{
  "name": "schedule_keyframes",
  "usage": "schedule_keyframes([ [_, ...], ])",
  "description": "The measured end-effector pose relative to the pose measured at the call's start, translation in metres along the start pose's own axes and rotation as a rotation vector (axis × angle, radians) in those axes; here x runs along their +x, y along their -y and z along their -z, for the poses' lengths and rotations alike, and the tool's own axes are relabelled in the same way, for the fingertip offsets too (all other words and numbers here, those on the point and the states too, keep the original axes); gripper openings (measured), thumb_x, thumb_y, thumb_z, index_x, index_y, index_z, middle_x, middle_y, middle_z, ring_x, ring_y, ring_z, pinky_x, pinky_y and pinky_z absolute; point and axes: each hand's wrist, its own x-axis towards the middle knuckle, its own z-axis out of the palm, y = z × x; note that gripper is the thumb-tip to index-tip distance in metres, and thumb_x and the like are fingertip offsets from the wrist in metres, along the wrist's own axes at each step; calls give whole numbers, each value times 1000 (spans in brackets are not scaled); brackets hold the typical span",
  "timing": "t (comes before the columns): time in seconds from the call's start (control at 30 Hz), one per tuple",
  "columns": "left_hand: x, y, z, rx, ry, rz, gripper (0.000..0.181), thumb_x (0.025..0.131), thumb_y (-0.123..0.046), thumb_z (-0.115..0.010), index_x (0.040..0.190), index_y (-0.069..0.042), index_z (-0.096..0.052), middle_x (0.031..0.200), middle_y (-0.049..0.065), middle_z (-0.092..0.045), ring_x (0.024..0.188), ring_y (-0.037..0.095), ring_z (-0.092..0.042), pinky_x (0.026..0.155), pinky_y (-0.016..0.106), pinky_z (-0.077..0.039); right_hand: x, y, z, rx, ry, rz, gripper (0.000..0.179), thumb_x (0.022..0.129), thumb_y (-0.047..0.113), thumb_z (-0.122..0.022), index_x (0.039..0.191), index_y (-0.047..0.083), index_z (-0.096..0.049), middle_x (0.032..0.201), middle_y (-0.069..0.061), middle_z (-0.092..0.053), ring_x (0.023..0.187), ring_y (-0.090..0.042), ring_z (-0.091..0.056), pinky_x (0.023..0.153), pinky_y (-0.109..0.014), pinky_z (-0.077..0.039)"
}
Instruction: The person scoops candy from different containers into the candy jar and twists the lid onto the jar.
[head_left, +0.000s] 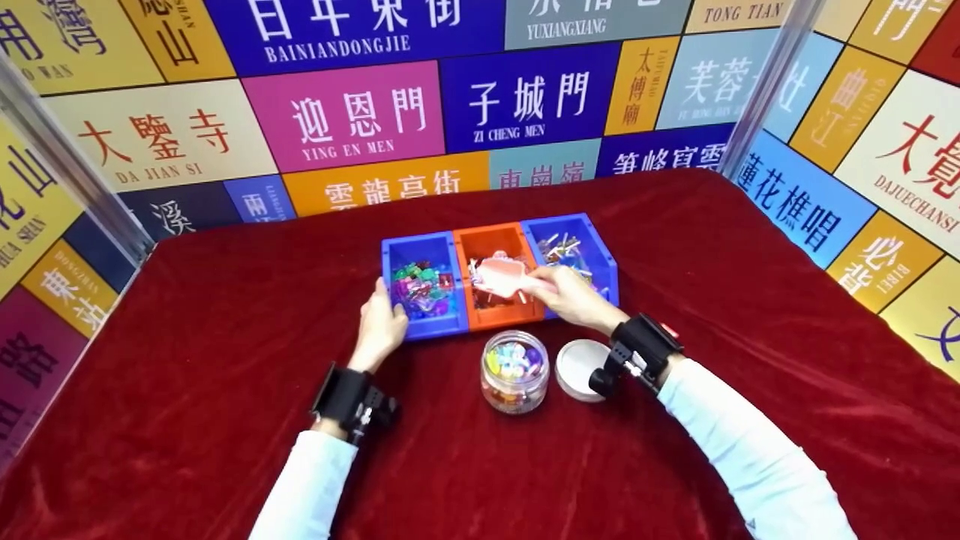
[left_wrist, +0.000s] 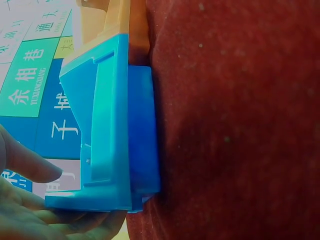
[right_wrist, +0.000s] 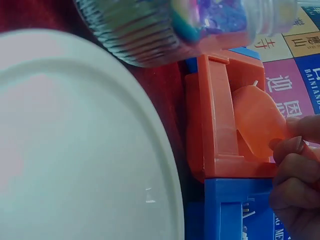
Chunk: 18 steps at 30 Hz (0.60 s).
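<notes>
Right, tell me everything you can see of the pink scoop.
The pink scoop looks like thin translucent plastic, a shallow pan with a short handle. The right hand pinches its handle, holding it roughly level over the orange bin, the middle of three joined bins. Whether it holds anything cannot be told. In the right wrist view it shows above the bin's rim.

Red-clothed table (head_left: 187, 360) – three bins (head_left: 499, 274), jar (head_left: 514, 371), lid (head_left: 581, 367) on it.

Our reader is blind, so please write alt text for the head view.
The right hand holds a pink scoop over the orange bin, while the left hand steadies the blue bin. An open jar and its lid stand nearby.
</notes>
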Motion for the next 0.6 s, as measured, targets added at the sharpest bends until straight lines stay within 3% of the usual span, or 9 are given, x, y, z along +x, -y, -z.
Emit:
schedule_keyframes([
  [0.33, 0, -2, -1, -9, 17, 22, 57, 83, 2, -43, 131, 19, -18, 124, 37, -40, 115, 43, -40, 100, 43, -32, -8, -2, 9, 65, -49, -35, 28, 89, 23, -55, 100, -1, -65, 86, -13, -64, 69, -14, -47, 60, -23, -37],
  [0.47, -1, -5, -3, -34, 35, 47, 61, 84, 1, -43, 133, 18, -12, 130, 37, -32, 121, 43, -33, 104, 42, -25, -10, -3, 12, 84, -66, -32, 27, 88, 23, -55, 99, -1, -65, 87, -12, -64, 72, -15, -49, 63, -24, -39],
  [0.6, -3, -8, -4, -48, 17, 32, 63, 82, 2, -44, 134, 18, -11, 136, 36, -22, 127, 43, -23, 107, 43, -17, -12, -3, 13, 80, -69, -3, 27, 88, 23, -55, 97, 0, -66, 87, -11, -64, 74, -15, -49, 64, -24, -39],
])
